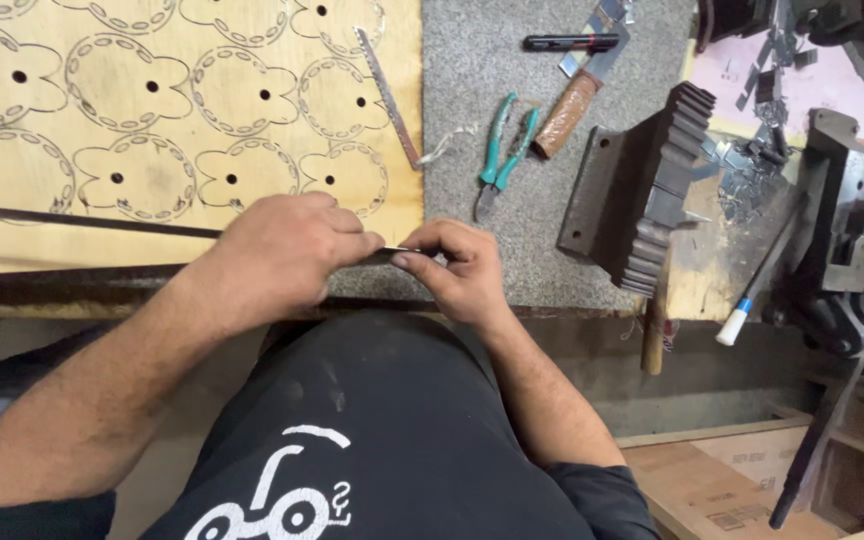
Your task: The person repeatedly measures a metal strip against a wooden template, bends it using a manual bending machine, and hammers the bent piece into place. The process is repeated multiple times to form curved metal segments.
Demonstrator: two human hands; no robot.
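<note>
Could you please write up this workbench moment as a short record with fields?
Left hand: left hand grips a long thin metal strip that runs off to the left
Right hand: right hand pinches the strip's end
Board: plywood sheet with cut outlines and drilled holes, under the strip
Nearby tools: teal-handled pliers, black marker, wooden-handled tool
Right side: dark stepped metal block, metal offcuts

Teal-handled pliers (pixel 505 148) lie on the grey bench top (pixel 472 90). Left of the pliers: plywood die board (pixel 152 120) with scalloped cut-outs. Above them: black marker (pixel 570 42). Just right: wooden-handled knife (pixel 574 108). Farther right: dark ridged steel block (pixel 642 190), then metal offcuts (pixel 752 170).
</note>
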